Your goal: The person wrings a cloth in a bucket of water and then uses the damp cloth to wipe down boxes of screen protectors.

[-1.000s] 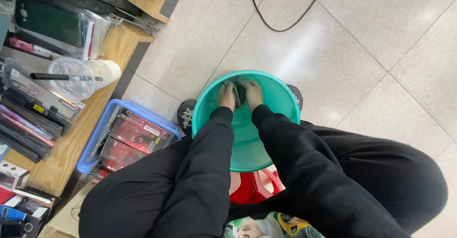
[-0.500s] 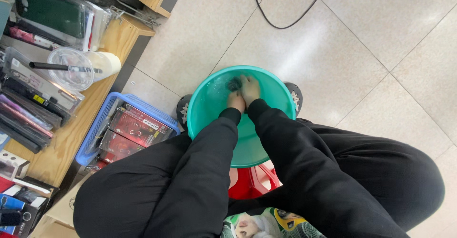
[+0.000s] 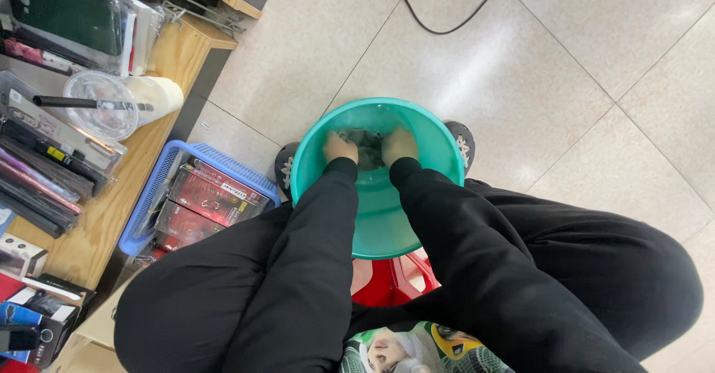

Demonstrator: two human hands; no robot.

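Observation:
A round teal basin [image 3: 417, 216] holding water sits on the tiled floor between my knees. Both hands are down inside it at the far side. My left hand [image 3: 340, 148] and my right hand [image 3: 399, 144] each grip one side of a dark wet cloth [image 3: 367, 146] that lies between them in the water. Black sleeves cover my arms to the wrists. My fingers are partly under the water and the cloth, so their exact hold is hard to see.
A blue plastic basket [image 3: 158, 187] with red boxes stands left of the basin. A wooden shelf [image 3: 112, 209] at far left carries packaged goods and a lidded plastic cup [image 3: 104, 105]. Dark shoes flank the basin. A black cable [image 3: 447, 23] crosses the floor above. A red stool [image 3: 391, 280] is beneath me.
My hands have moved apart inside the basin, from close together at the middle to either side of the dark cloth. The view has shifted slightly.

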